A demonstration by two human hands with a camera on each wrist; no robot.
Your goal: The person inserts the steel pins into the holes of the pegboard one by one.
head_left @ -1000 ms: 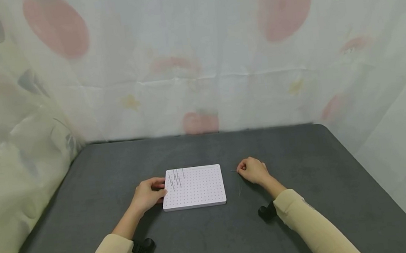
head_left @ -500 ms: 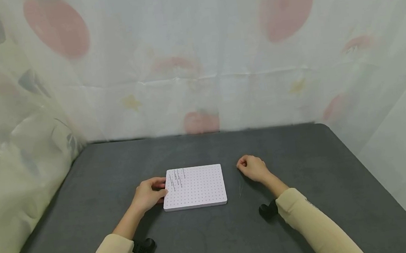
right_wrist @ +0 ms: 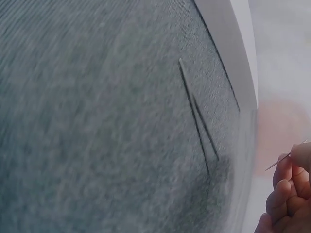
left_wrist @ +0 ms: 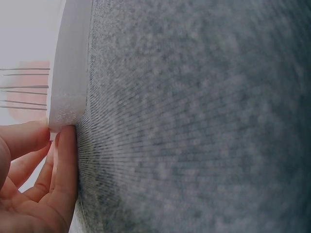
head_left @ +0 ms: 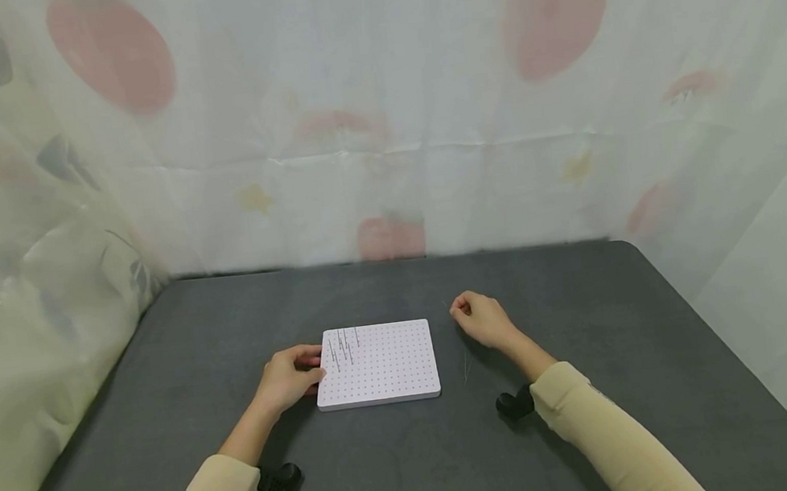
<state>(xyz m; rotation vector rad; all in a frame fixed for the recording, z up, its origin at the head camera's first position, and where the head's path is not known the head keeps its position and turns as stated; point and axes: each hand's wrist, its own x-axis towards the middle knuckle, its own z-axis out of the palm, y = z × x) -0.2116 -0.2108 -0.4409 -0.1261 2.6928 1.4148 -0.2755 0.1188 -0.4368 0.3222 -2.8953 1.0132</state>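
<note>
A white board (head_left: 394, 375) with rows of small holes lies on the dark table. Several thin metal needles (head_left: 350, 354) stand upright in its far left part. My left hand (head_left: 286, 379) holds the board's left edge between thumb and fingers; its side wall (left_wrist: 70, 63) shows in the left wrist view. Off to the right of the board, my right hand (head_left: 484, 320) is raised over the table and pinches a single needle (right_wrist: 278, 162) between thumb and forefinger, one end sticking out. Two loose needles (right_wrist: 190, 101) lie on the cloth, close together at a narrow angle.
Grey cloth covers the table (head_left: 405, 471). A pale curtain (head_left: 386, 181) with fruit prints hangs behind its far edge, and another (head_left: 44, 318) runs along the left side. Black wrist cameras (head_left: 279, 480) sit below both hands.
My right hand has moved slightly away and to the left with the needle, turning it in the fingers. The left hand and the board have stayed in place.
</note>
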